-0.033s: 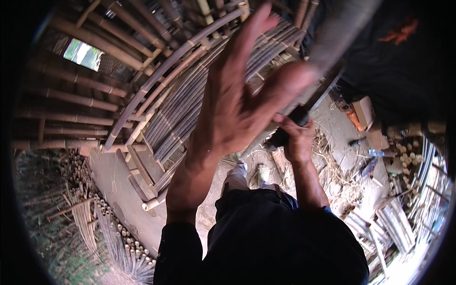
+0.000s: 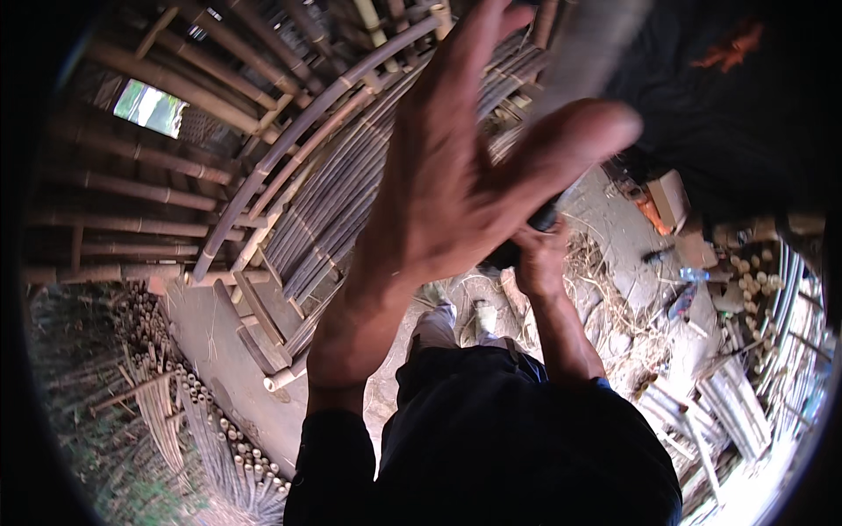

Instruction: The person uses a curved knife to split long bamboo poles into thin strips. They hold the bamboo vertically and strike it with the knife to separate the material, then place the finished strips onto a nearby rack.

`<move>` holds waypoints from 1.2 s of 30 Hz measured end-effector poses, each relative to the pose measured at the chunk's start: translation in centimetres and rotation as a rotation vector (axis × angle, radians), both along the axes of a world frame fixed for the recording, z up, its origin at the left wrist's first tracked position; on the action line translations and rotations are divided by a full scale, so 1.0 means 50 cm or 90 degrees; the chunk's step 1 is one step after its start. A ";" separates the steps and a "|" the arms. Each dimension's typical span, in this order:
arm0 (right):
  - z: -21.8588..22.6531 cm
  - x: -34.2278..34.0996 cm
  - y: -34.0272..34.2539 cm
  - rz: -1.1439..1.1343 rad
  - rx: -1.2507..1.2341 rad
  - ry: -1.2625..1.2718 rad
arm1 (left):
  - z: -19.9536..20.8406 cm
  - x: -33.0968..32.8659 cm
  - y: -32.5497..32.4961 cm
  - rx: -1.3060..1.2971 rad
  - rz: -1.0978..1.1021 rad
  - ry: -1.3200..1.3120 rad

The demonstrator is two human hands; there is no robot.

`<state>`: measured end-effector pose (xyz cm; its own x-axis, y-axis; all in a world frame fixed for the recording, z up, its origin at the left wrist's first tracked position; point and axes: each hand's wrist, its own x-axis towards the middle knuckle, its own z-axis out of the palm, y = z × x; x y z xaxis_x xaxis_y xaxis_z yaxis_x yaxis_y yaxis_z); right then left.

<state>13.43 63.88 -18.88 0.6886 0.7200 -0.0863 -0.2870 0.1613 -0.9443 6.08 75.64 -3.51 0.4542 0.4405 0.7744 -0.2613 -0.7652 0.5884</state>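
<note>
My left hand (image 2: 447,184) is raised close to the camera, open, its fingers stretched upward and the thumb spread to the right. A smooth greyish pole (image 2: 598,54), blurred by motion, runs from the top edge down behind this hand; I cannot tell whether the two touch. Lower and to the right, my right hand (image 2: 541,259) is closed round the handle of a black-handled tool (image 2: 503,256). My left thumb and palm hide most of that tool.
Ahead stands a bamboo bench (image 2: 338,206) with a curved backrest. Bundled bamboo poles (image 2: 250,460) lie at the lower left, and split pieces (image 2: 732,408) at the right. Shavings (image 2: 605,298) litter the ground. A cardboard box (image 2: 668,200) and a plastic bottle (image 2: 694,274) are farther right.
My left thumb has swung right and now covers more of the tool. The pole has shifted left. My right hand has moved slightly left, still gripping the handle.
</note>
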 end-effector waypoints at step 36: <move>-0.147 -0.272 -0.585 -0.112 -0.413 -0.309 | -0.138 -0.162 -0.354 -0.175 -0.130 -0.162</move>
<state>-0.17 34.65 -26.22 0.8543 0.5077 -0.1112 0.1552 -0.4535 -0.8776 -2.01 57.95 -10.43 0.3632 0.5676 0.7388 -0.5540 -0.5060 0.6611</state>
